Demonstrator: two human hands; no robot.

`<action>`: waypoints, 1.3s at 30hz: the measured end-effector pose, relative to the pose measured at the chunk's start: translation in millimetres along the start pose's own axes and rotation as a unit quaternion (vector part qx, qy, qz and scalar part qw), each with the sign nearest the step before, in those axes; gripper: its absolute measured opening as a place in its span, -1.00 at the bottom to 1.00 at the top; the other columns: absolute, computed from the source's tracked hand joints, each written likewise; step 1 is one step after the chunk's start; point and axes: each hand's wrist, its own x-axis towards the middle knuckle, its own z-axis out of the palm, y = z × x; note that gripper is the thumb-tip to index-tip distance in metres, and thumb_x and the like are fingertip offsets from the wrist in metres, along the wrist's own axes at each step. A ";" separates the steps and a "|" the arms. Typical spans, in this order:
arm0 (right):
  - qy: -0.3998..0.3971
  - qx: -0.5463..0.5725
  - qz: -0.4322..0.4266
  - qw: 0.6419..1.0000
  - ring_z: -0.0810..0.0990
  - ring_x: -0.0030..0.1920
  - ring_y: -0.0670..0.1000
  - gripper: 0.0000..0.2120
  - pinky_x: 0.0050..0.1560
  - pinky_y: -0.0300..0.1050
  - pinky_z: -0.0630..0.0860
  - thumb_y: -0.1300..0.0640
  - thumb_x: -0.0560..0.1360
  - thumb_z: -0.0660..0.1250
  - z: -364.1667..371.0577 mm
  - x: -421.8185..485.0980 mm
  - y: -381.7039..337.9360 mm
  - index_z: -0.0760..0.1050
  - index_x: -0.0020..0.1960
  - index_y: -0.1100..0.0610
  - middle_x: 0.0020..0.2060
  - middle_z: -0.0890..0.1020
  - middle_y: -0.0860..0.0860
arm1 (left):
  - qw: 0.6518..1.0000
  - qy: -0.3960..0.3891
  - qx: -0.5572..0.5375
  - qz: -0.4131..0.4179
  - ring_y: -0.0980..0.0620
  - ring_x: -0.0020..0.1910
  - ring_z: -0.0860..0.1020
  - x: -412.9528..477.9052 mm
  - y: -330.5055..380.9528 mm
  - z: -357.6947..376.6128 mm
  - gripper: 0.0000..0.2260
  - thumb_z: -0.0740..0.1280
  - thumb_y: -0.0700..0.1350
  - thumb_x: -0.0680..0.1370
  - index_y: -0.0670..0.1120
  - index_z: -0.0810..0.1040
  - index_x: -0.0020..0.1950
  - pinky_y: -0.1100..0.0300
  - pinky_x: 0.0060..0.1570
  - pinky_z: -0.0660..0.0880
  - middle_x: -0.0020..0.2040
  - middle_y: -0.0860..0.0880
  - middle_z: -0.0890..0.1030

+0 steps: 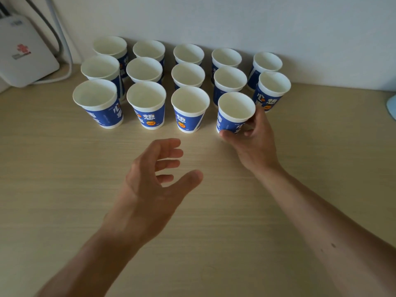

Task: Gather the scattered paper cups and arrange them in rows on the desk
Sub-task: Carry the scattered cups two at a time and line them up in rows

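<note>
Soft, even daylight, faint shadows under the hands point(154, 174), mild softness, wide-angle bending at edges.

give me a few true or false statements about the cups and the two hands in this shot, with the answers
1. The right hand grips the front-row paper cup on the wooden desk. True.
2. The left hand holds a cup. False: it is open and empty, hovering over the desk in front of the cups.
3. All the cups stand upright with their mouths up. True.
4. The front row has five cups. False: it has four; the two rows behind have five each.
5. A white router lies to the right of the cups. False: it is to their left, near the wall.
</note>
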 end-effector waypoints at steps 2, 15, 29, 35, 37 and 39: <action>-0.001 -0.014 0.002 1.000 0.57 -0.03 -0.34 -0.45 -0.10 -0.49 0.42 0.15 0.33 0.61 2.3 1.6 0.3 0.44 0.23 -0.01 0.03 0.61 -0.25 | 1.000 0.001 -0.001 0.000 0.25 0.08 0.63 -0.1 -0.1 -1.2 -0.49 0.51 0.12 0.26 0.20 0.54 0.19 0.15 0.06 0.61 0.09 0.19 0.67; 0.019 -0.034 0.015 0.999 0.53 0.08 -0.33 -0.33 0.04 -0.47 0.42 0.18 0.33 0.63 -4.1 -20.1 -8.4 0.38 0.33 0.01 0.10 0.58 -0.22 | 1.000 -0.012 0.005 -0.001 0.24 0.09 0.63 -5.5 3.0 -7.5 -0.49 0.53 0.25 0.29 0.18 0.55 0.20 0.19 0.03 0.57 0.09 0.19 0.67; 0.102 0.010 0.135 0.986 0.54 0.21 -0.14 -0.43 0.11 -0.27 0.49 0.22 0.45 0.53 -93.2 -137.3 -127.9 0.40 0.38 0.03 0.22 0.56 -0.10 | 0.992 -0.105 0.072 0.017 0.19 0.10 0.62 -72.0 87.4 -8.0 -0.63 0.53 -0.11 0.45 0.14 0.54 0.19 0.21 0.02 0.54 0.07 0.15 0.67; 0.175 0.033 0.161 0.971 0.55 0.20 -0.15 -0.51 0.11 -0.24 0.51 0.25 0.47 0.50 -154.8 -180.8 -191.5 0.42 0.30 -0.02 0.20 0.56 -0.11 | 0.983 -0.162 0.065 0.047 0.12 0.09 0.62 -96.1 166.4 19.5 -0.61 0.55 -0.22 0.44 0.14 0.54 0.13 0.22 -0.05 0.53 0.04 0.05 0.68; 0.195 0.036 0.157 0.967 0.55 0.20 -0.15 -0.51 0.12 -0.24 0.51 0.26 0.47 0.50 -182.1 -181.6 -210.7 0.42 0.31 0.00 0.20 0.56 -0.10 | 0.979 -0.178 0.068 0.067 0.10 0.10 0.61 -105.2 195.6 32.5 -0.61 0.55 -0.20 0.44 0.13 0.53 0.13 0.17 0.01 0.52 0.05 0.06 0.67; 0.218 0.031 0.143 0.965 0.55 0.20 -0.15 -0.50 0.14 -0.23 0.52 0.22 0.48 0.50 -214.8 -178.9 -228.1 0.42 0.34 0.02 0.20 0.56 -0.10 | 0.977 -0.181 0.064 0.098 0.09 0.11 0.60 -113.4 224.7 51.0 -0.62 0.54 -0.19 0.45 0.11 0.52 0.16 0.15 0.03 0.51 0.07 0.07 0.65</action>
